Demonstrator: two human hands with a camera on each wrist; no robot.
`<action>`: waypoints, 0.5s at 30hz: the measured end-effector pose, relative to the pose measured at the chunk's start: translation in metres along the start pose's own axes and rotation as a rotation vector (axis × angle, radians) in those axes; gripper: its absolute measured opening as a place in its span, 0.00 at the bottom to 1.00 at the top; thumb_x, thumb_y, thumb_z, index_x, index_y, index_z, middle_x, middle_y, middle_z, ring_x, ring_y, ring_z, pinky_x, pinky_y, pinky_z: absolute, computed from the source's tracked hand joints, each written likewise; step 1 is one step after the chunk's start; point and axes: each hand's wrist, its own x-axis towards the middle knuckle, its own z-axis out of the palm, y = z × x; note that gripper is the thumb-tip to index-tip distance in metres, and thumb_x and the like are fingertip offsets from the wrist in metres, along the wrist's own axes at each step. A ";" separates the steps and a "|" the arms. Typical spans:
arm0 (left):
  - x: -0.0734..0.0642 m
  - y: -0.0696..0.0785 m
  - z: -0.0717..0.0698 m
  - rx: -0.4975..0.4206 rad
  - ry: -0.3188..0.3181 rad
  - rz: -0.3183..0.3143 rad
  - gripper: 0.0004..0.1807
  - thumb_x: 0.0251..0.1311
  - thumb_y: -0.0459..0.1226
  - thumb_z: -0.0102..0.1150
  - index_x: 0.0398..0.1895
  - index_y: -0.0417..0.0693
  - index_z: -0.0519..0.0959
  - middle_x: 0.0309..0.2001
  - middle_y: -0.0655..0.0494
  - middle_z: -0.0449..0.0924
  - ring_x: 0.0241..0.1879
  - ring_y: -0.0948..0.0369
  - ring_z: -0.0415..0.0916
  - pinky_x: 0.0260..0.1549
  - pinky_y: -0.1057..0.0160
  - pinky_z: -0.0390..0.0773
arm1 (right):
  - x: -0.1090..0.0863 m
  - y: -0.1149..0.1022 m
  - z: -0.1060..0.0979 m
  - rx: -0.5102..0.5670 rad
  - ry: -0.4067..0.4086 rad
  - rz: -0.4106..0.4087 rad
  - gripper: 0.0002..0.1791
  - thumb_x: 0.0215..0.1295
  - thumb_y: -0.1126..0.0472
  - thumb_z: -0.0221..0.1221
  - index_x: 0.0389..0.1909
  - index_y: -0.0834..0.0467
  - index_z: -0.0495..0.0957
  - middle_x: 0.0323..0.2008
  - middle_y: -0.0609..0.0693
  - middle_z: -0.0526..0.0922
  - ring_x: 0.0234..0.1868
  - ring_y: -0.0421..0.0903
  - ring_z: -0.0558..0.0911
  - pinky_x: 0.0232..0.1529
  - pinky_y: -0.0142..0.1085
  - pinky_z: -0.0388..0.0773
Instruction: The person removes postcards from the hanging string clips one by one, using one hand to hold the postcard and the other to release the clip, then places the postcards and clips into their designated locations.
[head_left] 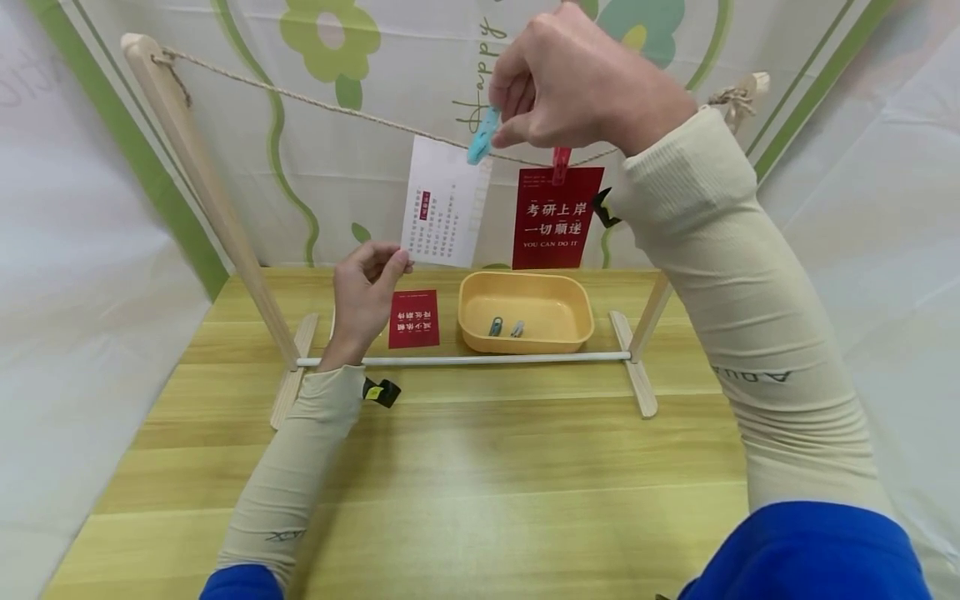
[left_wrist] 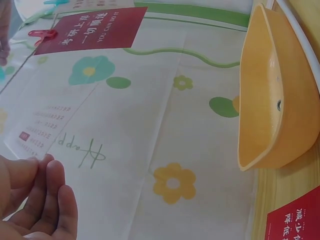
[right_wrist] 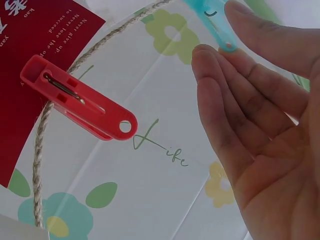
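floral backdrop (head_left: 345, 187); right fingers (right_wrist: 212, 90) pinch a clothespin (head_left: 483, 136) (blue).

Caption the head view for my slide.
Left hand holds a white card, right hand a blue clothespin, near a red card clipped to twine.

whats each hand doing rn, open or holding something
Left hand: closed, pinching the white card by a lower corner.
Right hand: closed, pinching the light-blue clothespin.
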 end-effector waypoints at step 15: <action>-0.001 0.002 0.001 -0.038 -0.005 -0.030 0.14 0.76 0.37 0.61 0.51 0.32 0.83 0.41 0.45 0.87 0.40 0.62 0.85 0.47 0.69 0.87 | -0.003 0.003 0.005 0.061 -0.020 0.002 0.16 0.68 0.51 0.71 0.47 0.59 0.88 0.43 0.53 0.91 0.41 0.43 0.88 0.44 0.25 0.81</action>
